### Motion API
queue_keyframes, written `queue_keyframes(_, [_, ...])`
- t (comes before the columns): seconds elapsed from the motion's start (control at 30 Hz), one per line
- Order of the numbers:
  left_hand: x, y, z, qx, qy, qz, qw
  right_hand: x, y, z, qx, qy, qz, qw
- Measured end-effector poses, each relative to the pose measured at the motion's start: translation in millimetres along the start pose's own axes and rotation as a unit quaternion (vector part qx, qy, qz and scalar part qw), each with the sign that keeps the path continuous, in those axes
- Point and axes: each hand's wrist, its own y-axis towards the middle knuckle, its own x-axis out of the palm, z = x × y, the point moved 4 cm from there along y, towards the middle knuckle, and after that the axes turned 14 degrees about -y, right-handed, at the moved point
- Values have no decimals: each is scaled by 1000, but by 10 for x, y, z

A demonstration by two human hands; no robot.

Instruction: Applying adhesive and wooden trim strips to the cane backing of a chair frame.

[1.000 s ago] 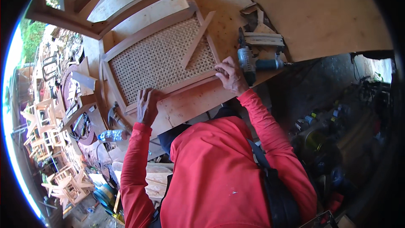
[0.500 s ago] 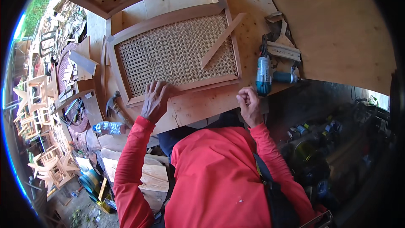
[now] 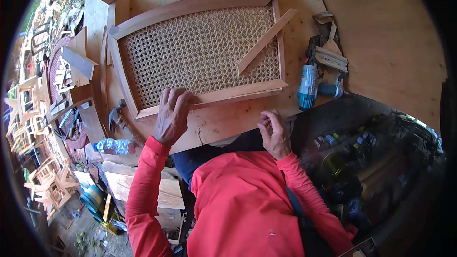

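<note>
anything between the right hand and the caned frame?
Nothing visible. The right hand sits at the near edge of the workbench, apart from the caned frame; only bare plywood lies between them. The left hand already rests on the frame's near rail.

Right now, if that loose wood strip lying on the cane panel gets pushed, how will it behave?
The wood strip looks thin and straight, so probably stiff and light. It lies flat and slantwise across the woven cane panel, so it should slide, not roll. One end overhangs the frame, so a push there may pivot it.
</note>
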Motion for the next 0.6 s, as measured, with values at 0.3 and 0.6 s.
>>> queue_keyframes(0.3, [-16, -16, 11, -2, 3, -5, 1000, 65, 50, -51, -82, -49, -1, 995])
queue_keyframes(0.6, [-22, 14, 22, -9, -7, -6, 1000, 106, 170, -255, -110, -65, 1, 992])
